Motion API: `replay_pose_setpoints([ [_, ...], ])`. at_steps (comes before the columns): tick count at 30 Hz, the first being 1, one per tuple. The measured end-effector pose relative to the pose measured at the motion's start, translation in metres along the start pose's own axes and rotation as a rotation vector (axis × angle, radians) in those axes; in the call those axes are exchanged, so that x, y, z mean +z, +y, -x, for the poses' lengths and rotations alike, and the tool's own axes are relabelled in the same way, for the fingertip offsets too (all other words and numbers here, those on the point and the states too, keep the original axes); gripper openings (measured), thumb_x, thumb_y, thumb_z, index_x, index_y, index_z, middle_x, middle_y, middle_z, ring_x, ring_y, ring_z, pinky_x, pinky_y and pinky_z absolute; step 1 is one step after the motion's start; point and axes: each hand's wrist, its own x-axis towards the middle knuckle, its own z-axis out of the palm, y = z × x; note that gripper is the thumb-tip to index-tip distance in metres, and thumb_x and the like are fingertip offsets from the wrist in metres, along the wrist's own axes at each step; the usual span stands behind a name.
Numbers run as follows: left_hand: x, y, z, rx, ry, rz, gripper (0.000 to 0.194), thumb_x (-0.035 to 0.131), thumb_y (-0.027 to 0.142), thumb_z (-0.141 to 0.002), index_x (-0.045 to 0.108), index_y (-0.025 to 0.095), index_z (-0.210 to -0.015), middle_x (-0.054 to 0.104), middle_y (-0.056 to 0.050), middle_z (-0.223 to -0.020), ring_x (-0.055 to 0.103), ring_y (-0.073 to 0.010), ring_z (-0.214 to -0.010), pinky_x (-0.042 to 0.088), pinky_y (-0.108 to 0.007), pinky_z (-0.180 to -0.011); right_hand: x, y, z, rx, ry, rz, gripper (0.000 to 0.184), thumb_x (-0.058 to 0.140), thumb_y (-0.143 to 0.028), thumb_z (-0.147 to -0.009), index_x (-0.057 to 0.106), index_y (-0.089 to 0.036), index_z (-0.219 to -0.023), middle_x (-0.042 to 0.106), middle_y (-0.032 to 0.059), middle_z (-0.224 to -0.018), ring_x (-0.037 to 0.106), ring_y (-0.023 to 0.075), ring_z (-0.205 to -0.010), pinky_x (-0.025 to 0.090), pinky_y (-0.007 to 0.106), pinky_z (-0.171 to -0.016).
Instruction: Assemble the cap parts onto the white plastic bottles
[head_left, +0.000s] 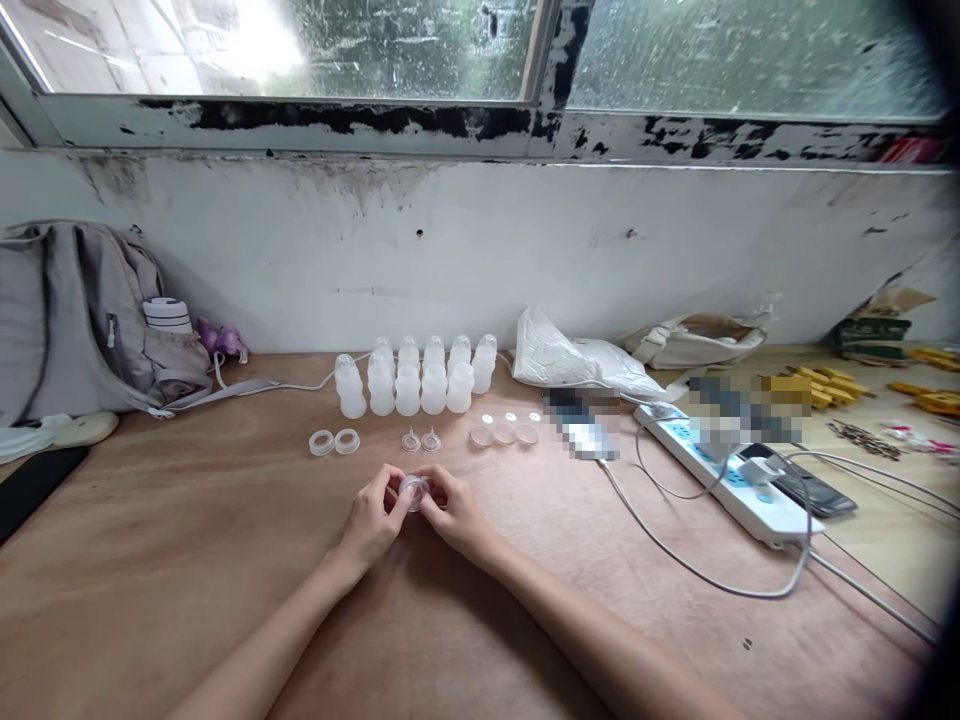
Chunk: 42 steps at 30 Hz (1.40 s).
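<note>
Just in front of me, my left hand [379,510] and my right hand [450,508] pinch a small translucent bottle ring [414,488] from both sides, thumbs at its near edge. Whether another part sits inside the ring I cannot tell. Two similar whitish rings [334,442] lie farther left on the table. Beyond my fingertips two clear silicone nipples [421,440] stand with their tips up. To their right is a row of clear round caps [505,434], with small white discs [511,418] behind them. Several frosted small bottles [407,390] stand upright in two rows at the back, some with clear tops.
A grey backpack [90,310] rests at the left by the wall, near a black flat object [37,490]. White plastic bags [570,355] lie behind the caps. On the right are a blurred phone [585,430], a power strip [735,485] and looping cables [675,570].
</note>
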Motion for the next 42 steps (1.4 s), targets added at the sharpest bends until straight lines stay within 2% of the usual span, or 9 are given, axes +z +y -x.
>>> replay_pose_setpoints([
  [4, 0.0008, 0.0014, 0.0013, 0.009, 0.014, -0.058, 0.013, 0.042, 0.032, -0.081, 0.047, 0.02, -0.08, 0.057, 0.002, -0.071, 0.054, -0.0116, -0.057, 0.04, -0.021, -0.057, -0.0009, -0.0014, -0.0002, -0.014, 0.007, 0.033, 0.025, 0.043, -0.01, -0.072, 0.055, -0.018, -0.093, 0.059, -0.001, -0.068, 0.049, 0.0089, -0.054, 0.039, 0.019, -0.052],
  [13, 0.0038, -0.0002, 0.0038, 0.045, 0.022, -0.206, 0.012, 0.043, 0.029, -0.078, 0.041, 0.02, -0.069, 0.049, 0.004, -0.057, 0.049, -0.0112, -0.053, 0.035, -0.02, -0.053, -0.0028, 0.0003, -0.0007, -0.025, -0.017, 0.022, 0.009, 0.045, -0.018, -0.077, 0.053, -0.016, -0.075, 0.05, -0.0036, -0.057, 0.043, 0.0074, -0.049, 0.034, 0.018, -0.047],
  [18, 0.0042, -0.0002, 0.0033, 0.027, 0.047, -0.185, 0.014, 0.044, 0.03, -0.076, 0.044, 0.02, -0.067, 0.048, 0.005, -0.054, 0.048, -0.0109, -0.051, 0.035, -0.02, -0.051, -0.0003, 0.002, -0.0005, -0.018, -0.004, 0.04, 0.008, 0.047, -0.02, -0.078, 0.053, -0.016, -0.073, 0.05, -0.0035, -0.056, 0.042, 0.0075, -0.048, 0.033, 0.018, -0.045],
  [21, 0.0041, -0.0012, 0.0015, 0.006, 0.044, -0.075, 0.013, 0.043, 0.031, -0.078, 0.047, 0.02, -0.072, 0.054, 0.003, -0.06, 0.052, -0.011, -0.053, 0.038, -0.02, -0.052, -0.0001, 0.0002, -0.001, -0.006, 0.044, 0.06, 0.01, 0.046, -0.021, -0.079, 0.054, -0.017, -0.074, 0.05, -0.0031, -0.055, 0.043, 0.0079, -0.048, 0.034, 0.019, -0.045],
  [24, 0.0038, -0.002, 0.0001, -0.015, 0.04, -0.006, 0.012, 0.043, 0.03, -0.079, 0.048, 0.021, -0.085, 0.059, 0.002, -0.071, 0.056, -0.0113, -0.057, 0.042, -0.021, -0.056, -0.0011, -0.0015, -0.0013, 0.01, 0.058, 0.025, 0.011, 0.044, -0.023, -0.08, 0.054, -0.017, -0.083, 0.057, -0.0003, -0.066, 0.049, 0.0093, -0.053, 0.038, 0.02, -0.049],
  [28, 0.0029, -0.0025, 0.0003, 0.028, 0.02, -0.04, 0.013, 0.047, 0.025, -0.077, 0.047, 0.021, -0.089, 0.06, 0.0, -0.078, 0.056, -0.0107, -0.056, 0.044, -0.023, -0.059, -0.0015, 0.0008, -0.0011, 0.02, 0.061, -0.034, 0.014, 0.045, -0.021, -0.078, 0.052, -0.017, -0.09, 0.06, 0.0022, -0.077, 0.054, 0.011, -0.061, 0.042, 0.021, -0.052],
  [33, 0.0025, -0.0028, 0.0014, 0.035, 0.015, -0.083, 0.018, 0.048, 0.02, -0.074, 0.045, 0.021, -0.091, 0.059, 0.0, -0.08, 0.054, -0.0106, -0.055, 0.045, -0.024, -0.061, -0.0015, 0.0024, -0.0012, 0.005, 0.051, -0.035, 0.014, 0.046, -0.017, -0.075, 0.052, -0.017, -0.088, 0.058, 0.0006, -0.074, 0.051, 0.0098, -0.058, 0.04, 0.019, -0.049],
  [42, 0.0026, -0.0056, 0.0009, 0.021, 0.033, -0.165, 0.018, 0.049, 0.022, -0.073, 0.045, 0.022, -0.09, 0.059, 0.0, -0.079, 0.053, -0.0116, -0.055, 0.042, -0.024, -0.058, 0.0015, 0.0032, -0.0022, -0.015, 0.034, -0.023, 0.016, 0.048, -0.013, -0.071, 0.05, -0.018, -0.086, 0.056, -0.0007, -0.071, 0.049, 0.0089, -0.057, 0.038, 0.019, -0.048],
])
